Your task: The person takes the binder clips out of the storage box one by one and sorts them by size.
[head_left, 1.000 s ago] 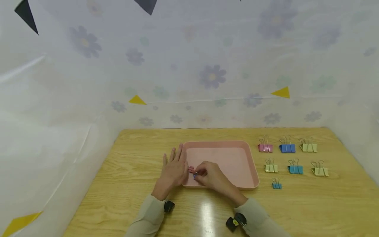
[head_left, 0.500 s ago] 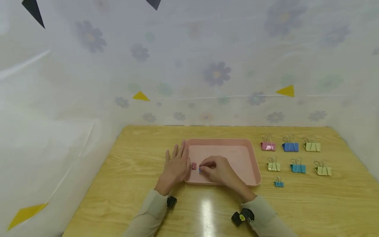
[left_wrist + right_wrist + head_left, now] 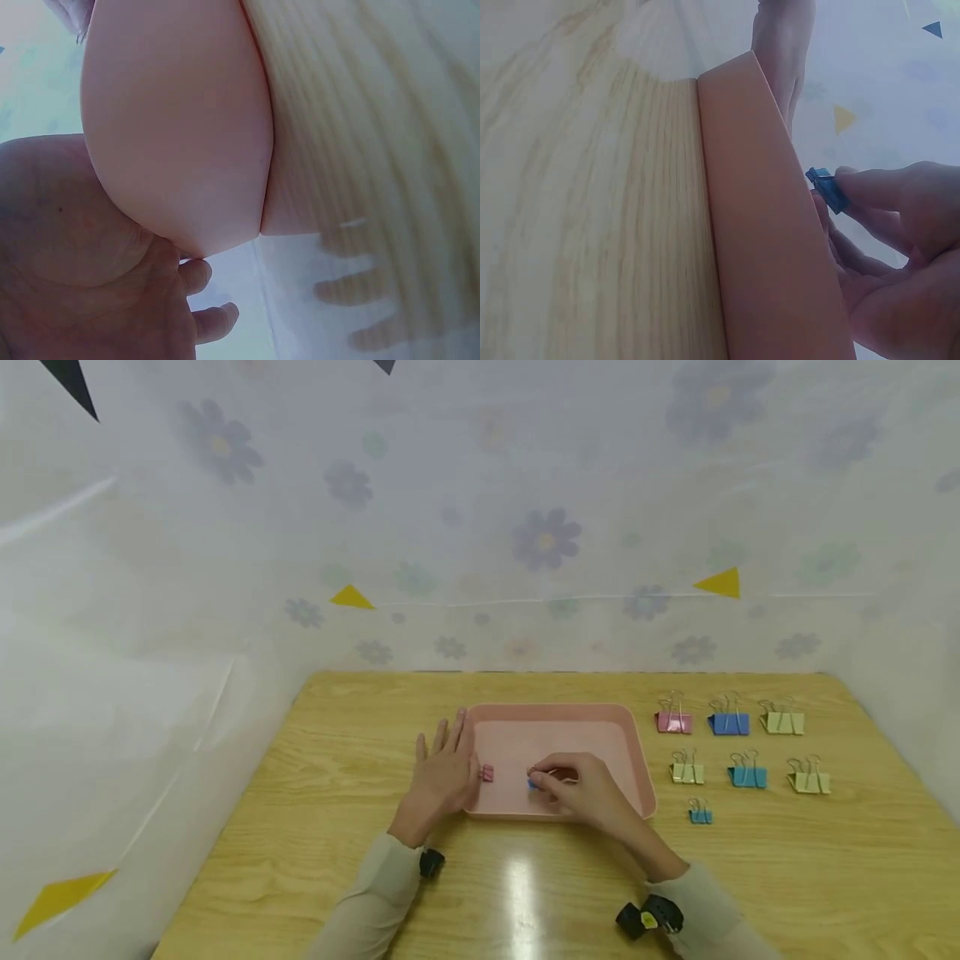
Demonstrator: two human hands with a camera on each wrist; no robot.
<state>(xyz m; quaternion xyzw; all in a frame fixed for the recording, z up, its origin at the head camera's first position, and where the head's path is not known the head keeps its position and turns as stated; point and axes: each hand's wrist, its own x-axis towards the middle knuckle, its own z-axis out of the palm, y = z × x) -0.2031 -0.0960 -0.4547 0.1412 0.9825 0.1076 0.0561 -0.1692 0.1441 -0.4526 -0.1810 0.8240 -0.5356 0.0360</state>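
My right hand point(image 3: 581, 785) pinches a small blue binder clip point(image 3: 828, 190) between thumb and fingers, over the left-middle part of the pink tray point(image 3: 555, 712). In the head view the fingers hide much of that clip. My left hand point(image 3: 442, 774) lies with straight fingers along the tray's left wall; in the left wrist view its palm point(image 3: 67, 240) is against the tray's outer side. Just right of the left thumb, a small pink binder clip point(image 3: 487, 773) sits in the tray, apart from the blue one.
Right of the tray, several binder clips stand in rows on the wooden table point(image 3: 360, 710): pink point(image 3: 673, 722), dark blue point(image 3: 729, 724) and pale yellow point(image 3: 783, 723) at the back, with a small teal clip point(image 3: 701, 817) nearest. A patterned sheet point(image 3: 480, 510) rises behind the table.
My right hand has moved right with the blue binder clip, away from the pink clip, which stays by the left wall. The left hand keeps its place at the tray.
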